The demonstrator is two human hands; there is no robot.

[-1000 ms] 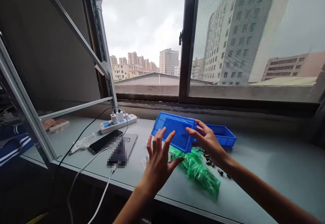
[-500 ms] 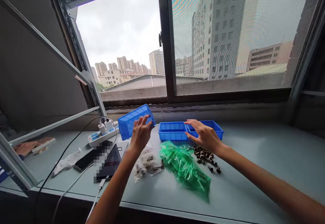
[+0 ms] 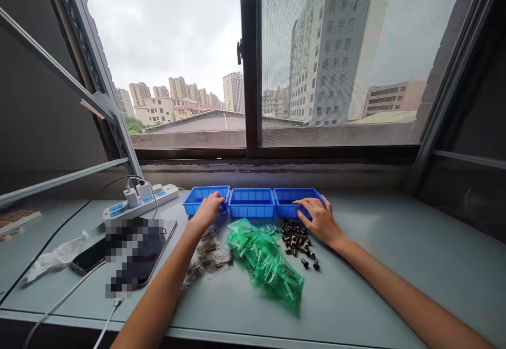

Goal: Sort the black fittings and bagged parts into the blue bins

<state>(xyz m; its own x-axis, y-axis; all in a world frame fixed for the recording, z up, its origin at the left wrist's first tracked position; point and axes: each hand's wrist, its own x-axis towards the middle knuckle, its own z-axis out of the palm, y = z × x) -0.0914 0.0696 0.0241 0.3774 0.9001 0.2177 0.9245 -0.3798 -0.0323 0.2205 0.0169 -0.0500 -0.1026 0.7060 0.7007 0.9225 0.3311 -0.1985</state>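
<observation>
Three blue plastic bins stand in a row along the back of the table: a left bin (image 3: 193,205), a middle bin (image 3: 252,211) and a right bin (image 3: 285,211). My left hand (image 3: 208,209) is closed on the right end of the left bin, fingertips curled at its rim. My right hand (image 3: 318,220) holds the front right corner of the right bin, its fingers over the wall and the thumb in front. In front of the bins lie clear bags of small parts (image 3: 215,254), a green plastic bag (image 3: 269,272) and a pile of dark bolts (image 3: 294,238).
On the left are a white power strip (image 3: 166,195) with plugs, a phone (image 3: 89,257), a tablet (image 3: 158,254), crumpled white plastic (image 3: 59,257) and cables. A metal frame (image 3: 106,96) rises at the left. The window (image 3: 251,64) is behind the table.
My left hand has lowered the tilted left bin onto the table beside the others. My right hand has moved onto the right bin's corner. The view has shifted to the right.
</observation>
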